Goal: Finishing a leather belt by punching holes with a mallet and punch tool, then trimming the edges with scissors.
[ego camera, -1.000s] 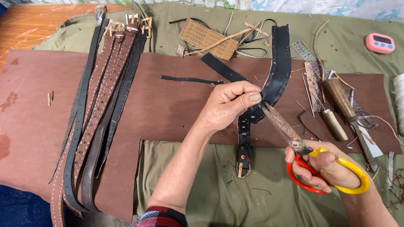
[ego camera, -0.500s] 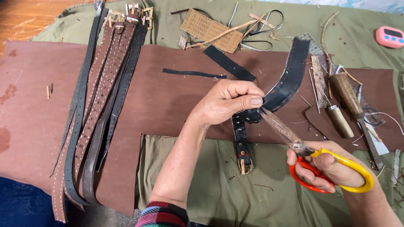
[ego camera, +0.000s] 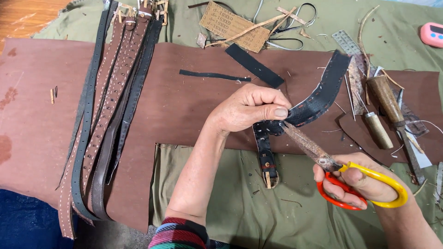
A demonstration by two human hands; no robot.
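Left hand (ego camera: 247, 110) closed around a black belt (ego camera: 318, 99), thumb pressed flat on top where the strap bends; the belt arcs up and away from the thumb toward the far right, its buckle end (ego camera: 268, 171) hanging down just below the hand onto the green cloth (ego camera: 240, 203); pale stitching runs along the belt's edge.

Right hand (ego camera: 357, 182) gripped shut through the handles of the scissors (ego camera: 318, 152), one loop yellow, one red; rusty blades point up-left and their tips meet the belt right at the left thumb; whether the blades are parted cannot be told.

Under the left hand: a large brown leather sheet (ego camera: 184, 101) spread over the cloth on the worktop.

Well to the left of the left hand: a bundle of belts (ego camera: 108, 120), brown and black, lying side by side lengthwise, buckles at the far end.

Beyond the left hand: a short black strap piece (ego camera: 254, 65); a thin black strip (ego camera: 214, 75); a tan perforated card (ego camera: 234, 25).

Above the right hand: two wooden-handled tools (ego camera: 383, 108); a metal ruler (ego camera: 348, 44); in the far right corner, a pink timer (ego camera: 434, 34).
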